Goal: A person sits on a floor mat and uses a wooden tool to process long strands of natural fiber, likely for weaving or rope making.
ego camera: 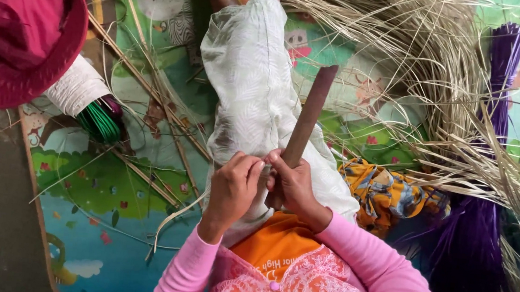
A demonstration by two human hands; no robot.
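**Two Hands, One Long Stick, and a Floor Full of Straw**

Closest to the camera is the person's chest, in an orange top with pink sleeves. Just past it, both hands meet over the lap.

The right hand (294, 182) is wrapped tight around the bottom end of a long flat brown stick (306, 122). The stick leans up and away over the pale cloth (255, 85) on the person's leg. The left hand (236, 187) is curled closed too, and its fingertips pinch something thin and grey right beside the stick. It is too small to tell what it is.

What could go wrong? The two hands are touching, so if the stick slips, its edge could scrape the fingers of the left hand. The thin bit is only pinched, so I think a hard tug could pull it loose or snap it. The stick is held only at one end, so it could tip sideways.

A yellow and blue patterned cloth (391, 195) lies bunched up beside the right arm.

There is no worktop. The person sits on the floor, on a bright play mat (115, 215) with grass, sky and flowers on it. Bare grey ground shows at the left edge.

Farther off, a big heap of dry straw (448, 74) spreads over the right side, with purple strips (479, 234) under it. To the left lies a bundle of green strips (100, 122) beside a pink hat (24, 32). Loose stalks on the mat could catch a foot.
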